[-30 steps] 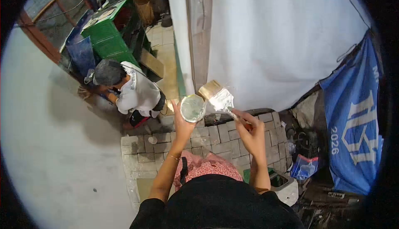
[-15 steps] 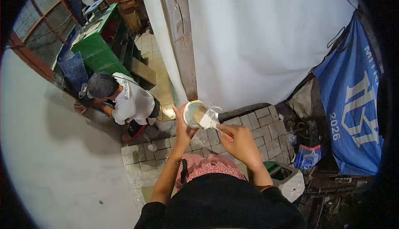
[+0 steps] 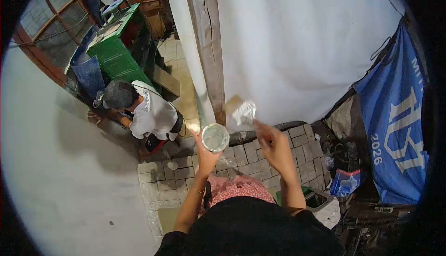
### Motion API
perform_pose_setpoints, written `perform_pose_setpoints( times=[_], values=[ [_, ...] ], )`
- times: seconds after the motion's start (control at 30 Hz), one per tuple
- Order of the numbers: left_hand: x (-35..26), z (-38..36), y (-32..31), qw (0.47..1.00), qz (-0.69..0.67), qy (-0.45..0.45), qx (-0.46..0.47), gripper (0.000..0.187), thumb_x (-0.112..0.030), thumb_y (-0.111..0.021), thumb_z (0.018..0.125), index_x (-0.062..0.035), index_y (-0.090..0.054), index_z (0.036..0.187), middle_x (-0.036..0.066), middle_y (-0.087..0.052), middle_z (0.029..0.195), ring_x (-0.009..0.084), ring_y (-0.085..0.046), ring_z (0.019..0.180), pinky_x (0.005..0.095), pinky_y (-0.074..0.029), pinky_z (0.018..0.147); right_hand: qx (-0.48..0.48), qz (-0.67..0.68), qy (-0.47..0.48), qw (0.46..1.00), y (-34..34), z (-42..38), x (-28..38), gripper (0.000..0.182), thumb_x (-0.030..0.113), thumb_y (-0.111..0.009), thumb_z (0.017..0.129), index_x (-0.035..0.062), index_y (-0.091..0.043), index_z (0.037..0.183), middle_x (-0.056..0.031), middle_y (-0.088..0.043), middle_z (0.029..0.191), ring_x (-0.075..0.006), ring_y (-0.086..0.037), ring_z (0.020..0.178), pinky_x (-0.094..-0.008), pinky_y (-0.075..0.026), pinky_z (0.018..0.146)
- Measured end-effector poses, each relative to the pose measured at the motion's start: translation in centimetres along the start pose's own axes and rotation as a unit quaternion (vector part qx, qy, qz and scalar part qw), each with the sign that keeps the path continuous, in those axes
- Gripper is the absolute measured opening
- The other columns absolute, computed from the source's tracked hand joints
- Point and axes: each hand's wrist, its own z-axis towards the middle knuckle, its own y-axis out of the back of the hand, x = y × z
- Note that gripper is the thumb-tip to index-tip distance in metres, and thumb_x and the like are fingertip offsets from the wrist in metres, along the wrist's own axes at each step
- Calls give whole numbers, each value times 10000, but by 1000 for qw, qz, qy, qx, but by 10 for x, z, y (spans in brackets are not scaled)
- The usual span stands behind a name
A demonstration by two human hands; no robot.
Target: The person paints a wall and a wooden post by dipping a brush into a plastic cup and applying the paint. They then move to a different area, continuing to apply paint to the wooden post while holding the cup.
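Observation:
My left hand is wrapped round a small round tub, its open top facing me and pale paint showing inside. In my right hand is a paintbrush, gripped by the handle. The brush has tan bristles and a wide silvery-white section smeared by motion. Its bristle end points up and left, apart from the tub and overlapping the foot of the wooden post and the white sheet in this view.
A person in a white shirt and dark cap crouches by the wall at left, near a green cabinet. Grey paving bricks lie underfoot. At right are a blue banner, a blue plastic packet and a light-coloured bin.
The paintbrush has come out of the tub and moved up and right with my right hand. My left hand still holds the tub, slightly lower. The view has shifted a little.

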Motion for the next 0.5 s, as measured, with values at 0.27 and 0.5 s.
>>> perform_pose_setpoints(
  times=[0.27, 0.5],
  values=[
    [-4, -12, 10, 998, -55, 33, -28, 1304, -37, -804, 615, -49, 186, 1462, 178, -493, 1291, 307, -521, 1164, 383, -399, 1012, -191, 104, 193, 957, -10, 129, 98, 367, 14, -537, 866, 68, -607, 1222, -125, -523, 683, -204, -500, 561, -316, -429, 549],
    [-10, -9, 21, 995, -71, 36, -61, 1300, -25, -808, 609, -56, 165, 1471, 167, -494, 1287, 291, -524, 1160, 374, -406, 1012, -186, -74, 125, 972, -110, 116, -3, 573, -9, -577, 797, 148, -514, 1344, -144, -513, 714, -263, -535, 611, -389, -461, 582]
  ],
)
